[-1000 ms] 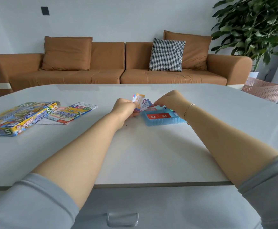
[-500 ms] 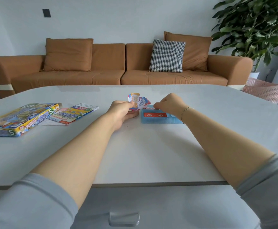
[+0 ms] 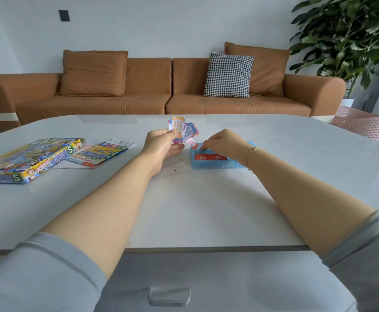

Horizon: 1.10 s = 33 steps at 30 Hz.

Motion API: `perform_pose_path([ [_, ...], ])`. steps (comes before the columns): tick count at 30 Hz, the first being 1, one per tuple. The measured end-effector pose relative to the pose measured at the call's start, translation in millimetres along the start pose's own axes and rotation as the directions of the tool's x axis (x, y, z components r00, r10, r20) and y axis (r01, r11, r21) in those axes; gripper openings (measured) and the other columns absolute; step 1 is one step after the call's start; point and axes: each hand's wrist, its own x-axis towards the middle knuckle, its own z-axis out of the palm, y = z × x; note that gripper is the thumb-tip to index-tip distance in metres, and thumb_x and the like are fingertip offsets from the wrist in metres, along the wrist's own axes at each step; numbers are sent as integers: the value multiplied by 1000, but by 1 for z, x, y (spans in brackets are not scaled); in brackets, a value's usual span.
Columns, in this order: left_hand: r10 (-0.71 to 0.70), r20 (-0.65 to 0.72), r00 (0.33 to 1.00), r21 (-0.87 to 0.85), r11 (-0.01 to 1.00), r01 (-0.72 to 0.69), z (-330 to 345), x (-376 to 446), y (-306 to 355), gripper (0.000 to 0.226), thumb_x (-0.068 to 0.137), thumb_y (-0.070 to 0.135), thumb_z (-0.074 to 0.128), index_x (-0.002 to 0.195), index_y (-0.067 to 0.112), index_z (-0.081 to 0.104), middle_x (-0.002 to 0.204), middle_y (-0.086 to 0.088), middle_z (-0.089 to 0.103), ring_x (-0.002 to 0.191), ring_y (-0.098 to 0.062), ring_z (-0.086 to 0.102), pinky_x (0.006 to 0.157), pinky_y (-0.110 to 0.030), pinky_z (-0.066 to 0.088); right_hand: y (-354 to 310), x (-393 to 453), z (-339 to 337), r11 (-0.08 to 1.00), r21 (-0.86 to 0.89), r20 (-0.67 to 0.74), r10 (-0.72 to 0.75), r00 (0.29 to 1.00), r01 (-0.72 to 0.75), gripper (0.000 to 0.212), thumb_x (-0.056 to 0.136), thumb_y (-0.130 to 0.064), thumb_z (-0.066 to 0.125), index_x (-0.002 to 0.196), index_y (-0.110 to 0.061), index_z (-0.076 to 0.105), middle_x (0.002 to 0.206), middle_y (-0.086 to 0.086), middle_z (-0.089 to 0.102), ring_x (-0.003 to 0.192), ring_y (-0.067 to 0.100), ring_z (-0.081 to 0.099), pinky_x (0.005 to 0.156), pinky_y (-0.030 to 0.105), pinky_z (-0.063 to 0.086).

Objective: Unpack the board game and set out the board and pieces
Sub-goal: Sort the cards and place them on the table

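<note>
Blue plastic tray (image 3: 215,165) on the white table (image 3: 206,210), holding red cards (image 3: 208,157). Left hand (image 3: 161,145) grasps a fan of game cards (image 3: 181,129) above the table; right hand (image 3: 225,143) pinches a card at the tray's far-left corner. Game box (image 3: 24,161) and folded board (image 3: 98,153) lie at left.

A white "S" in a green circle marks the game box (image 3: 28,159) at two corners. Its other print, and the print on the folded board (image 3: 100,154), is too blurred to read.

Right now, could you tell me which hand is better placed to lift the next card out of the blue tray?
The right hand: its fingertips already rest at the blue tray, by the red cards. The left hand is occupied, its grip full of fanned cards.
</note>
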Motion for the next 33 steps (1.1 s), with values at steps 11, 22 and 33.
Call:
perform_pose_path([
  [11, -25, 13, 1000, -63, 998, 26, 8, -2, -3, 14, 93, 2, 50, 98, -4, 62, 88, -15, 66, 80, -25, 66, 86, -36, 55, 6, 4, 4, 993, -38, -122, -113, 986, 110, 22, 88, -31, 56, 97, -17, 71, 87, 0, 59, 78, 16, 53, 62, 24, 43],
  [22, -26, 56, 998, -149, 988, 35, 8, -6, -3, 16, 94, 2, 49, 103, -4, 61, 93, -14, 67, 79, -21, 67, 81, -29, 56, 4, 1, 2, 989, 107, -27, -104, 994, 107, 39, 87, -42, 62, 120, -21, 64, 102, 1, 60, 86, 15, 57, 62, 18, 44],
  [33, -30, 10, 1000, -130, 991, 31, 4, -5, -5, 14, 95, 3, 48, 101, -1, 60, 99, -16, 66, 84, -23, 68, 86, -33, 54, 16, 10, -6, 998, 27, -111, -52, 992, 56, 30, 87, -30, 64, 112, -13, 69, 104, 5, 66, 84, 16, 56, 66, 21, 46],
])
